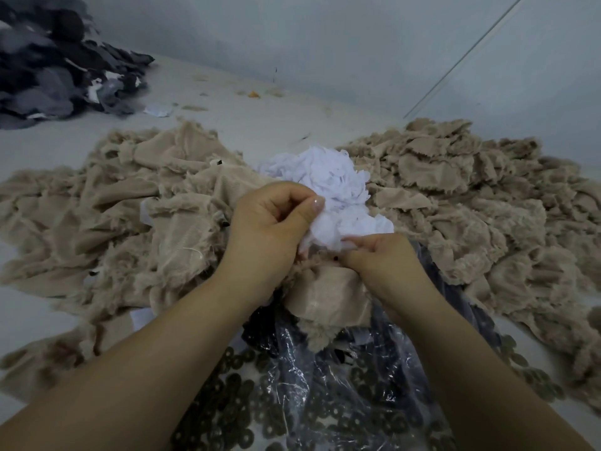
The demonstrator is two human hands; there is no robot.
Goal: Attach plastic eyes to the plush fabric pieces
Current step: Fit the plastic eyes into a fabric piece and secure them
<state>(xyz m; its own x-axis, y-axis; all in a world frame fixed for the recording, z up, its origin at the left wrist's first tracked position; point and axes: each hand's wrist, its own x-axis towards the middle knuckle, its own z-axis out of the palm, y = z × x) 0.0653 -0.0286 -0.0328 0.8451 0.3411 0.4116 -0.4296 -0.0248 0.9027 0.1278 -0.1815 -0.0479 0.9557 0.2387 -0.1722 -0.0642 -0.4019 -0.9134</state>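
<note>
Between the two beige heaps on the tabletop (260,102), your left hand (270,222) pinches a wad of white scraps (328,187) between thumb and curled fingers. Your right hand (380,258) grips a beige plush piece (328,297) (a small black eye (335,256) sits at its fingertips). Dark washers (227,402) and a clear plastic bag (341,385) lie beneath your forearms.
</note>
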